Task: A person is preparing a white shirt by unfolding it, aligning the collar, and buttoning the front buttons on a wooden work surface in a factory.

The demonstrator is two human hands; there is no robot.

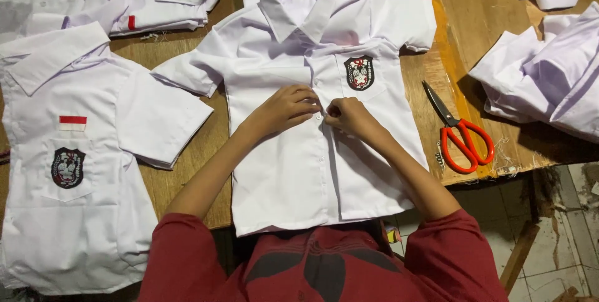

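Red sleeves at six o'clock lead up to both hands, which meet at the middle of a small white shirt (312,171) spread flat on the wooden counter (486,9). Left hand (284,110) and right hand (349,116) each pinch the shirt's button placket, fingers clenched on cloth around one button. One more flat shirt (68,171) lies at nine o'clock, one pair of orange-handled scissors (458,136) at three o'clock.
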